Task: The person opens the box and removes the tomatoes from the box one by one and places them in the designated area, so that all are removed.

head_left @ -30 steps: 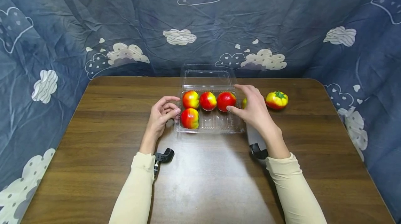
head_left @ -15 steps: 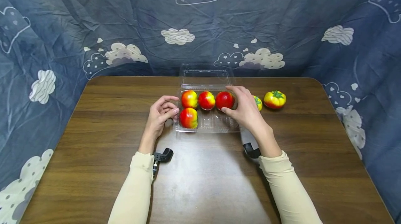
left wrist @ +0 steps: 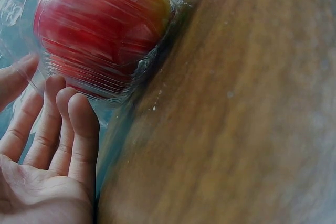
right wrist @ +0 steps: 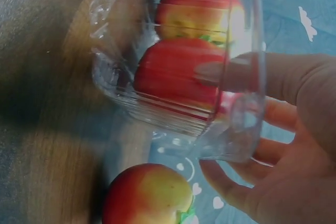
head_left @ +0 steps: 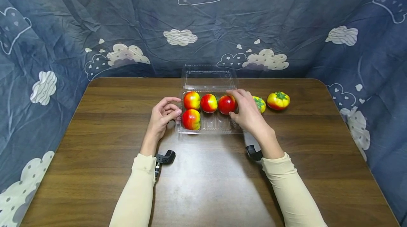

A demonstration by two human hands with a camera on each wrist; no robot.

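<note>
A clear plastic clamshell container (head_left: 211, 128) lies unfolded near the table's far side, three red-yellow tomatoes in its back row. Of these, the rightmost tomato (head_left: 226, 105) sits between the thumb and fingers of my right hand (head_left: 249, 114). In the right wrist view, that thumb lies over the tomato (right wrist: 173, 72), with the fingers partly behind clear plastic. At the container's left end, my left hand (head_left: 163, 117) touches the outer wall with loosely bent fingers. Close beside it, in the left wrist view, the front-left tomato (left wrist: 105, 30) shows through the plastic.
Right of the container lie two more tomatoes: a partly hidden tomato (head_left: 260, 105) behind my right hand and another tomato (head_left: 278, 101) farther right. The transparent lid (head_left: 210, 77) stands raised at the back, near the cloud-patterned cloth (head_left: 203, 25). Brown wooden table (head_left: 95, 142) surrounds everything.
My right hand has shifted left and its fingers have drawn in around the back-right tomato. A tomato behind that hand shows more. The left hand stays at the container's left edge.
</note>
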